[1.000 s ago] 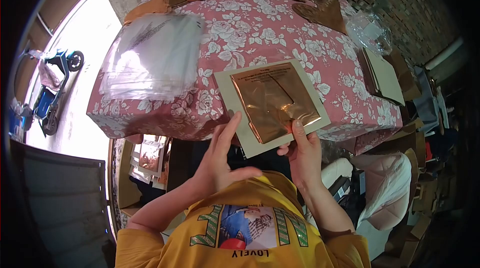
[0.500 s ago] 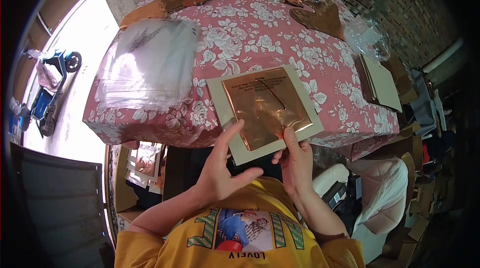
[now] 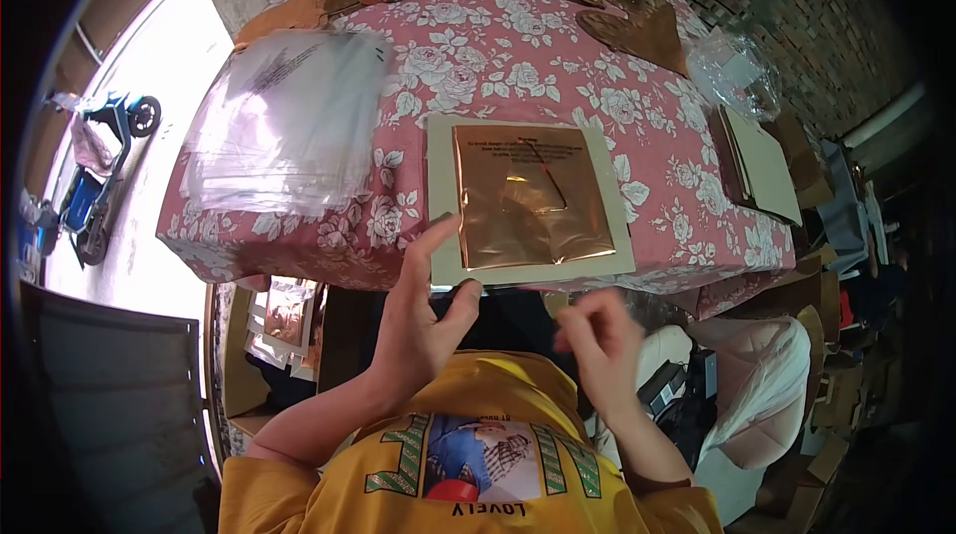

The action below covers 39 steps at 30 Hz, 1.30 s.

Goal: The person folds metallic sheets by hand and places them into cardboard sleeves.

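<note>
Far left, I had a blue scooter [image 3: 95,176] parked outside in glare. Lower left, an open cardboard carton [image 3: 237,360] with another shiny copper piece [image 3: 287,317] inside. Above it, a stack of clear plastic bags [image 3: 284,126] lay on the pink floral tablecloth [image 3: 478,76]. Next, the left hand [image 3: 423,300]: thumb and index finger spread apart around the lower-left corner of a cream card [image 3: 444,250], index at the left edge, thumb at the near edge. Flat on that card sat the copper-coloured packet [image 3: 533,206], small black print along its far side, near the table's front edge. Right of that, I got the right hand [image 3: 602,335] blurred, below and apart from the card, fingers curled; couldn't tell if the fingertips met. Far right, crumpled clear plastic [image 3: 737,76], then stacked card sheets [image 3: 767,166] on the table's right edge.
</note>
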Tool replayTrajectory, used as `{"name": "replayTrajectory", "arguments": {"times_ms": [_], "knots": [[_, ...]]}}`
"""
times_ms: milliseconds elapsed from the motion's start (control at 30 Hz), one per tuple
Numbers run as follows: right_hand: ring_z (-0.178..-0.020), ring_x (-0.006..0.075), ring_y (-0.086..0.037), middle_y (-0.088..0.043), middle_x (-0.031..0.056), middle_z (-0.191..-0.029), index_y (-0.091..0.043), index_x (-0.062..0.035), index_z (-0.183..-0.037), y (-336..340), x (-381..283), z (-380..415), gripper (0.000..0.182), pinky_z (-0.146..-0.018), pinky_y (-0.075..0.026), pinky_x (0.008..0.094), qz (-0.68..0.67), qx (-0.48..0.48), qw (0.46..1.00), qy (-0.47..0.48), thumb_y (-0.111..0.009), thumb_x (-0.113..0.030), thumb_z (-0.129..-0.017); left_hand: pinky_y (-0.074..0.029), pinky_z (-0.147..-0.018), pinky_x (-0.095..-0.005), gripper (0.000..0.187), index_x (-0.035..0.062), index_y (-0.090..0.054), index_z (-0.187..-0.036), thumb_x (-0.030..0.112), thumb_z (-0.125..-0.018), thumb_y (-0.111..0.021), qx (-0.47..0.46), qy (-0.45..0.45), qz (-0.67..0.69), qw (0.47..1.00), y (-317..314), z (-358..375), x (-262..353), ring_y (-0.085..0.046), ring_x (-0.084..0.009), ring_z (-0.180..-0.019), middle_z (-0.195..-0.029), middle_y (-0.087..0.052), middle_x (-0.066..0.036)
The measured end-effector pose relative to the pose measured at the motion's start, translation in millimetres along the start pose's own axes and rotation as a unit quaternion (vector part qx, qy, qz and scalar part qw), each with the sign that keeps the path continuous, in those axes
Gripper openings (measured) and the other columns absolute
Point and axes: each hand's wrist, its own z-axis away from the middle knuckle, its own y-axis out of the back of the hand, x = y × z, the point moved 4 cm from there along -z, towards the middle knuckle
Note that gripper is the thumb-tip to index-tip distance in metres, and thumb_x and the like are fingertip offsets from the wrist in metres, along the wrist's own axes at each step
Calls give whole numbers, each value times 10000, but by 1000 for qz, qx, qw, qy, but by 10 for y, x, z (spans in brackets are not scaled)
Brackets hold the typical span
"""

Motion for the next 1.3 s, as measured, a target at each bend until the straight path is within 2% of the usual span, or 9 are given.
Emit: {"name": "replayTrajectory", "arguments": {"times_ms": [33, 100, 233, 333, 400, 500, 633, 700, 1300], "knots": [[-693, 202, -605, -624, 95, -824, -557, -28, -946, 133, -198, 36, 279, -638, -493, 329, 176, 67, 956, 224, -788, -123, -821, -430, -1000, -336, 635, 29, -366, -1415, -22, -860, -669, 6, 2, 1, 1000, 15, -14, 23, -569, -257, -1182, -1317, -530, -183], [-863, 286, -608, -622, 125, -976, -566, -36, -1047, 287, -373, -40, 400, -744, -491, 372, 313, 132, 864, 372, -827, -147, -764, -418, -1019, -357, 648, 24, -346, -1434, -19, -866, -654, -1, -34, -19, 999, 42, -40, 129, -562, -309, -1193, -1323, -519, -215], [-1085, 314, -570, -596, 117, -1231, -523, -48, -1318, 273, -384, -425, 700, -916, -465, 405, 364, 31, 858, 362, -837, -222, -717, -440, -992, -350, 672, 26, -313, -1466, 2, -882, -643, 13, -68, -38, 997, 59, -66, 167, -584, -297, -1163, -1321, -524, -224], [-1123, 306, -562, -568, 101, -1304, -546, -65, -1316, 282, -327, -560, 676, -940, -465, 413, 385, -6, 850, 360, -825, -233, -723, -498, -881, -339, 695, 27, -278, -1494, 23, -897, -635, 10, 39, 6, 999, 98, -94, 179, -662, -276, -994, -1167, -631, -215], [-1121, 304, -561, -565, 97, -1306, -559, -70, -1301, 260, -341, -603, 659, -940, -463, 413, 393, -16, 844, 364, -825, -234, -721, -530, -663, -255, 675, 56, -246, -1523, 22, -941, -586, -21, 121, 23, 992, 99, -112, 153, -635, -102, -747, -1072, -672, -113], [-1122, 302, -557, -569, 86, -1295, -568, -83, -1293, 232, -396, -636, 629, -945, -458, 411, 388, -22, 844, 370, -814, -233, -734, -498, -579, -281, 661, 55, -311, -1499, 80, -925, -638, -1, 104, -66, 992, 132, -144, 151, -626, -141, -629, -864, -682, -92], [-1142, 309, -539, -552, 85, -1304, -575, -97, -1276, 242, -411, -677, 549, -955, -447, 422, 370, -39, 865, 337, -775, -226, -782, -474, -613, -338, 626, 66, -439, -1431, 147, -871, -707, -10, 56, -312, 948, 199, -182, 338, -610, -219, -693, -894, -610, -110], [-1150, 313, -532, -543, 86, -1313, -577, -98, -1268, 242, -425, -695, 522, -959, -444, 427, 364, -42, 869, 332, -761, -220, -795, -475, -772, -387, 558, 80, -541, -1323, 202, -816, -741, 61, -122, -476, 869, 153, -120, 424, -591, -282, -927, -1026, -560, -120], [-1284, 347, -452, -511, 102, -1393, -578, -81, -1268, 238, -398, -706, 495, -1057, -400, 450, 380, -30, 868, 318, -715, -221, -813, -319, -999, -474, 706, 65, -457, -1375, 117, -724, -723, 24, -143, -380, 913, 111, -383, 334, -420, -363, -1132, -1209, -447, -160]]}}
